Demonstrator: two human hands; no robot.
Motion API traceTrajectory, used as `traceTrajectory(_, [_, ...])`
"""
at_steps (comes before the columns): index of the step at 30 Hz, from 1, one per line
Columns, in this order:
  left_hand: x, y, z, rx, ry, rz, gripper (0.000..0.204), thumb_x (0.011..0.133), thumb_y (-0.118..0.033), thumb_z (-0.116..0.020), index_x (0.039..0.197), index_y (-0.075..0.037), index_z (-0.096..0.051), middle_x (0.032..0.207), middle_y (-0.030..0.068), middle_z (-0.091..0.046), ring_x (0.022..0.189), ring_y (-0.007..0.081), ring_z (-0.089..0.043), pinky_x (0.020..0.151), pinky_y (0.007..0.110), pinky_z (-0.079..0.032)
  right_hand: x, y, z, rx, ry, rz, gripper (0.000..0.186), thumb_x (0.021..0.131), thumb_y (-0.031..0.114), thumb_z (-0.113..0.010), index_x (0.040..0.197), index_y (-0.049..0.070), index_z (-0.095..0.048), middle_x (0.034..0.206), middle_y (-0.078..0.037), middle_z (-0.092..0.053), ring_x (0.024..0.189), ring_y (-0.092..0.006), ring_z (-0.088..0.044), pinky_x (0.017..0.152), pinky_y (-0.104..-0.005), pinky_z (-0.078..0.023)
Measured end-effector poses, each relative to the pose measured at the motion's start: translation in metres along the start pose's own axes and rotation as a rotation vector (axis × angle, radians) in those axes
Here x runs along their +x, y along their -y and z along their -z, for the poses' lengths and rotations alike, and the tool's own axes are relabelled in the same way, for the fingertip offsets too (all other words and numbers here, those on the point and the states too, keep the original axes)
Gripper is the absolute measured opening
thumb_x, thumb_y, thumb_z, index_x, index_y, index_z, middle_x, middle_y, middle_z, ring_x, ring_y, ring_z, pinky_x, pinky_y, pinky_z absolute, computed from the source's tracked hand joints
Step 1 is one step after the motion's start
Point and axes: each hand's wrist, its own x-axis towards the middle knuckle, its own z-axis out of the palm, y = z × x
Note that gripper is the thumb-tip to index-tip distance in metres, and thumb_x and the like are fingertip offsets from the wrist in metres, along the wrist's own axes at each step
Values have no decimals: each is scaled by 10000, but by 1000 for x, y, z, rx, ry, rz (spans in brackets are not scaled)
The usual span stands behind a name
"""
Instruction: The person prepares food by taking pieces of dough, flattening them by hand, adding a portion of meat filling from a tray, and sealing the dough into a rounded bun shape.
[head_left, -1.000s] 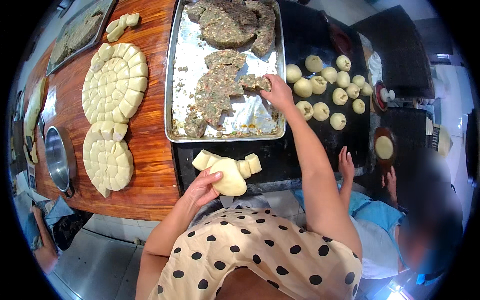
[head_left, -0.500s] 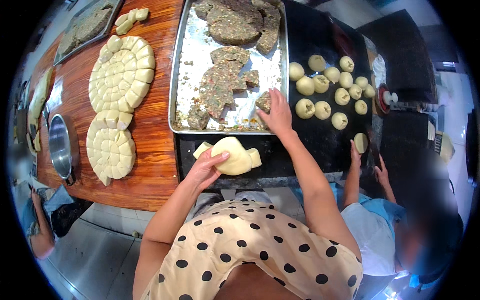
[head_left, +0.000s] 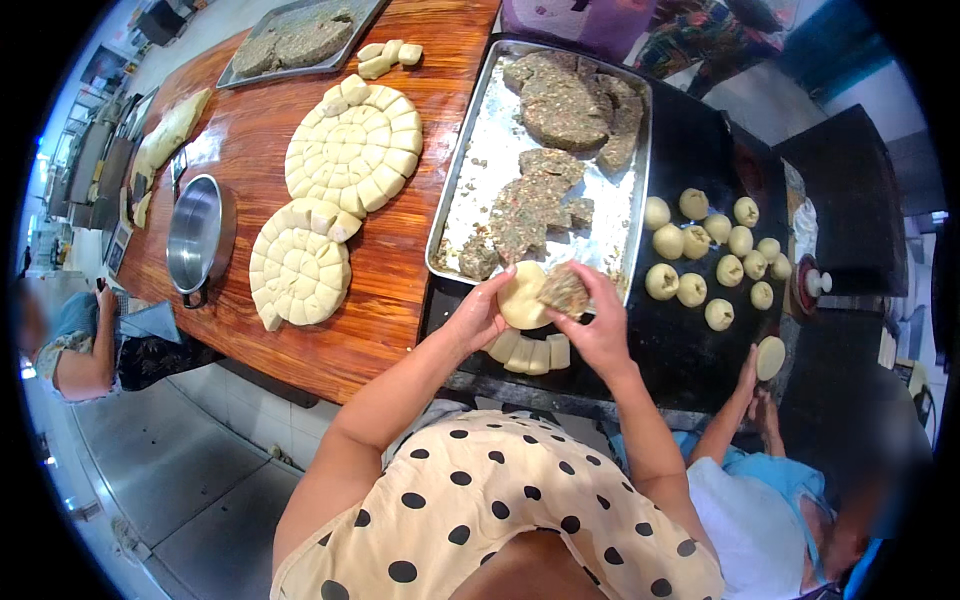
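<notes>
My left hand (head_left: 478,318) grips the edge of a flattened pale dough round (head_left: 520,297). In my right hand (head_left: 603,328) is a brownish, speckled lump of filling (head_left: 566,291), held against the right side of the round. Both hands are just in front of a metal baking tray (head_left: 485,165). Large crumbly slabs of the same filling (head_left: 562,108) lie on its far part, with smaller broken pieces nearer. Beneath my hands, several cut dough pieces (head_left: 530,354) form a short curved row on the black worktop.
Several filled dough balls (head_left: 692,290) sit on the black worktop (head_left: 675,345) to the right. Beside them a co-worker's hand (head_left: 745,375) holds a dough round. On the wooden table (head_left: 400,290) are two coiled rounds of cut dough (head_left: 352,150), a steel bowl (head_left: 196,235) and another filling tray (head_left: 262,78).
My right hand has left the tray with the filling lump and brought it to the dough round. My left hand has lifted the round slightly. The view has shifted left.
</notes>
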Motion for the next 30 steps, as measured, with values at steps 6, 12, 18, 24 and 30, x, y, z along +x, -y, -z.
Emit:
traceTrajectory(6, [-10, 4, -38, 316, 153, 15, 469, 958, -294, -665, 1363, -121, -503, 1233, 39, -607, 1119, 182, -630, 932, 408, -566, -21, 11, -7, -175, 59, 165, 710, 720, 161, -827, 1346, 52, -510, 1233, -146, -585, 1146, -343, -557, 992, -426, -455])
traceTrajectory(12, [-23, 17, -73, 211, 120, 43, 418, 955, -207, -672, 1332, -117, -515, 1239, 66, -615, 1108, 204, -651, 911, 423, -586, -43, 26, 21, 47, -131, -5, 882, 827, 395, -784, 1486, 12, -341, 1465, -218, -429, 1371, -348, -430, 1124, -415, -361])
traceTrajectory(18, [-25, 33, -106, 113, 134, 69, 412, 975, -220, -648, 1342, -115, -493, 1268, 93, -600, 1163, 276, -623, 1031, 508, -520, -49, 13, -6, 1423, -616, -531, 514, 1046, 438, -463, 1370, 43, -514, 1309, -85, -593, 1221, -193, -557, 1079, -359, -408])
traceTrajectory(24, [-17, 42, -107, 283, 225, 51, 378, 1024, -271, -561, 1371, -160, -461, 1304, 64, -565, 1210, 275, -581, 1008, 512, -510, -44, 14, -5, 1074, -700, -589, 385, 1020, 316, -533, 1192, -5, -660, 1160, -56, -655, 1046, -135, -592, 951, -290, -454])
traceTrajectory(30, [-24, 40, -117, 445, 276, 50, 432, 1014, -319, -567, 1412, -232, -426, 1333, 41, -553, 1233, 280, -562, 1006, 536, -489, -48, 8, -3, 1015, -683, -437, 316, 1013, 225, -559, 1123, -35, -700, 1053, -38, -688, 945, -93, -604, 864, -251, -478])
